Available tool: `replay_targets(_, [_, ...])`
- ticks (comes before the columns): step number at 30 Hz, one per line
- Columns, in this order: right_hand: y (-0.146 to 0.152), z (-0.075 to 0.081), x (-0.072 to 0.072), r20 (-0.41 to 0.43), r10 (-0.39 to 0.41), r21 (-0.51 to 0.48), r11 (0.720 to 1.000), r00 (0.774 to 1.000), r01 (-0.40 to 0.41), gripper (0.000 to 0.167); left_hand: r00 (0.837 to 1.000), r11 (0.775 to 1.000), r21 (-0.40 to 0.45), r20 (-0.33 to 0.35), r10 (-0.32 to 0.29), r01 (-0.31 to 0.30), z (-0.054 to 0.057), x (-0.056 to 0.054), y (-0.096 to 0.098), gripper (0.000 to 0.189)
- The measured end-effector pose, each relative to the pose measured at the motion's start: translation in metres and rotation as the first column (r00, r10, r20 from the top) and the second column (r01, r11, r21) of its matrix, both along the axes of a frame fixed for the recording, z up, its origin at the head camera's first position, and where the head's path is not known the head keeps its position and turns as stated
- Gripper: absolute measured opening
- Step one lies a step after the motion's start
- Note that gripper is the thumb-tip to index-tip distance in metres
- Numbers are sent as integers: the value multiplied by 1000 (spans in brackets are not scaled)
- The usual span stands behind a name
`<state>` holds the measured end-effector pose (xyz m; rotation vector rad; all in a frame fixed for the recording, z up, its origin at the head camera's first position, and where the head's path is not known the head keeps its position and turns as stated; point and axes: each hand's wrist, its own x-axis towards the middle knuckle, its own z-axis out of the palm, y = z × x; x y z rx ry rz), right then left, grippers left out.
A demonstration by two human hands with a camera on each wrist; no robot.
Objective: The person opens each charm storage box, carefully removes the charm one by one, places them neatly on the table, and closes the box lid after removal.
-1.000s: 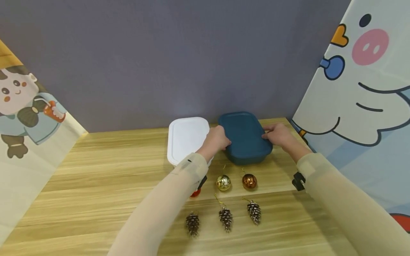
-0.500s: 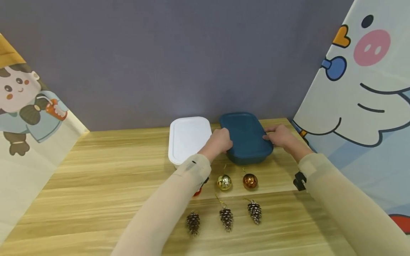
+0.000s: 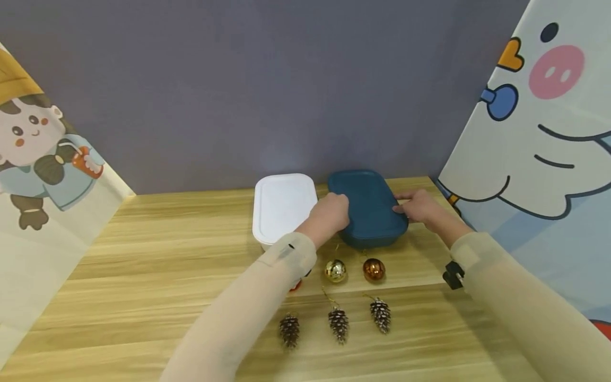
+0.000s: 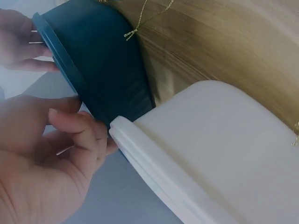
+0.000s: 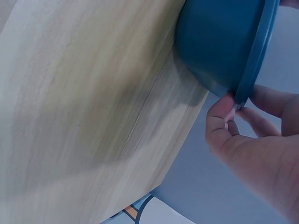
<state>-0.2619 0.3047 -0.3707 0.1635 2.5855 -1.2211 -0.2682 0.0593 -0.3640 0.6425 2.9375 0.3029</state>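
Note:
A dark blue storage box (image 5: 217,44) with a matching lid (image 3: 369,204) stands at the back of the wooden table, right of a white lidded box (image 3: 284,207). My left hand (image 3: 329,212) pinches the lid's left edge with curled fingers, close beside the white box's corner in the left wrist view. On the opposite side my right hand (image 3: 416,206) pinches the lid's rim, thumb on one face and fingertips under the edge, as the right wrist view shows. The lid covers the box, so its inside is hidden.
In front of the boxes lie a gold bauble (image 3: 335,270) and a copper-brown bauble (image 3: 374,269). Nearer are three pinecones (image 3: 338,323). A red item (image 3: 296,285) is mostly hidden by my left forearm. A grey wall (image 3: 267,90) rises behind the table.
The blue box's lid and both hands have shifted slightly toward the near side. Both hands stay at the lid's edges. The head view has shifted a little.

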Motion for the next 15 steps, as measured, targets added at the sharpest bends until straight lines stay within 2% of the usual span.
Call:
replay_targets(3, [0, 2, 3, 0, 32, 39, 999, 999, -32, 63, 1000, 1000, -1, 0, 3, -3, 2, 1, -3, 13])
replay_targets(5, [1, 4, 4, -12, 67, 109, 992, 998, -65, 62, 1000, 1000, 12, -3, -3, 3, 6, 0, -7, 14])
replay_targets(7, [6, 7, 5, -37, 123, 206, 972, 992, -113, 63, 1000, 1000, 30, -10, 0, 1, 12, -1, -13, 21])
replay_targets(11, [20, 17, 6, -90, 212, 397, 904, 973, -160, 63, 998, 997, 71, -60, 31, -27, 30, -6, -37, 28])
replay_targets(15, [29, 29, 8, -144, 241, 456, 877, 960, -152, 64, 996, 994, 103, -82, 40, -32, 44, -10, -70, 45])
